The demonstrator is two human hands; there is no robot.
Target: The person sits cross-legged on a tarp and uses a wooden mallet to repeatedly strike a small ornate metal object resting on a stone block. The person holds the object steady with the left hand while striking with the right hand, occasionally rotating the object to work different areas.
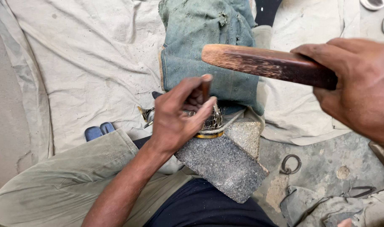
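Head cam: punch and wooden mallet over a little metal piece

left hand [175, 117] pinches a thin punch [206, 86] upright on the patterned metal cup [212, 122], sitting on a stone block [223, 162] near the lap; right hand [360, 88] grips the wooden mallet [267, 63] raised above; looks mid-job, pattern partly worked, can't tell how much is left; metal ring [291, 164] lies to the right.

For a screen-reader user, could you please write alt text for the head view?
A left hand steadies a punch on a small patterned metal cup resting on a stone block, while the right hand raises a wooden mallet above it.
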